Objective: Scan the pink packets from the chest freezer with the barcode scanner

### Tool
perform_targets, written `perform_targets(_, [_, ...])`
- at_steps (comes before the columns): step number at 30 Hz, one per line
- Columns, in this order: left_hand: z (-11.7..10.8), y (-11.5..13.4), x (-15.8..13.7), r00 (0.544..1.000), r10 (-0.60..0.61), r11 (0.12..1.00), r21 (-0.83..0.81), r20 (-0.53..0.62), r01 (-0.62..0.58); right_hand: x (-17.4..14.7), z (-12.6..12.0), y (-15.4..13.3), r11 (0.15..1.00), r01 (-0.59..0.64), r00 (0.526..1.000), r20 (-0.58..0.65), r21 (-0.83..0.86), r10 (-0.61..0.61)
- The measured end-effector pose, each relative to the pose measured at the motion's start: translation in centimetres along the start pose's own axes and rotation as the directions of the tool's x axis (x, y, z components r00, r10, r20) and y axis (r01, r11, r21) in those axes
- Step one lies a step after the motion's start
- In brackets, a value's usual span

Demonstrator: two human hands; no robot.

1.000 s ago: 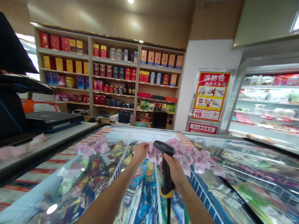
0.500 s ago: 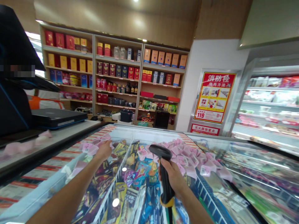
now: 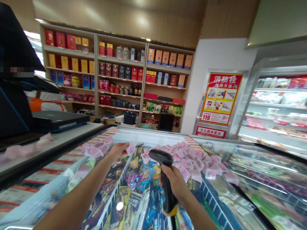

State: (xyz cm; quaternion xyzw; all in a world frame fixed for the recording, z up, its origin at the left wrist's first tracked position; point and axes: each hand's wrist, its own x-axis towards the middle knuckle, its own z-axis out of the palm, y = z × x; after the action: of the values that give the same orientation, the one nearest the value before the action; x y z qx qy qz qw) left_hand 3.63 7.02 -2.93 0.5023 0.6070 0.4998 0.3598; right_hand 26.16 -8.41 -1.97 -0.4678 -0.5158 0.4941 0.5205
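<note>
Over the glass top of the chest freezer my left hand [image 3: 118, 152] pinches a pink price tag [image 3: 130, 149] with a printed label. Wrapped in my right hand [image 3: 176, 182] is a black and yellow barcode scanner [image 3: 167, 188], its head tilted up and to the left, its cord hanging down. The held tag is a short way left of the scanner head, apart from it. A large pile of pink tags [image 3: 189, 159] lies on the glass beyond and right of the scanner. A smaller group of tags [image 3: 94, 151] rests left of my left hand.
Wrapped ice creams [image 3: 124, 207] fill wire baskets under the glass. At the left, a counter [image 3: 79, 131] carries a black monitor [image 3: 19, 41], a flat black device [image 3: 59, 119] and more pink tags [image 3: 24, 151]. Boxed goods line the shelves [image 3: 120, 64] behind; another freezer [image 3: 263, 172] stands right.
My left hand has moved right from the left group of tags, bringing one pink tag toward the scanner. The scanner in my right hand has shifted slightly left.
</note>
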Motion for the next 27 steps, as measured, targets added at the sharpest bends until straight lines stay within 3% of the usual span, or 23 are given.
perform_targets(4, [1.4, 1.7, -1.5, 0.979, -0.05, 0.976, -0.2, 0.196, 0.09, -0.4, 0.2, 0.0, 1.0, 0.002, 0.998, 0.058, 0.024, -0.004])
perform_targets(8, [2.2, 2.4, -2.3, 0.97, -0.071, 0.941, -0.306, 0.231, 0.142, -0.6, 0.3, 0.2, 0.999, 0.0, 0.997, 0.074, 0.048, -0.004])
perform_targets(17, [4.7, 2.9, -2.8, 0.986, -0.043, 0.937, -0.335, 0.16, 0.095, 0.0, -1.6, -0.5, 0.997, 0.018, 0.998, -0.065, 0.071, -0.013])
perform_targets(23, [10.1, 3.5, -3.0, 0.999, 0.03, 0.969, -0.246, 0.034, -0.021, 0.6, -3.6, -1.1, 0.988, 0.025, 0.98, -0.199, 0.15, 0.006])
perform_targets(27, [14.0, 4.3, -3.7, 0.995, 0.102, 0.986, -0.131, 0.01, -0.1, 0.7, -4.0, -1.2, 0.984, 0.015, 0.969, -0.247, 0.177, 0.029])
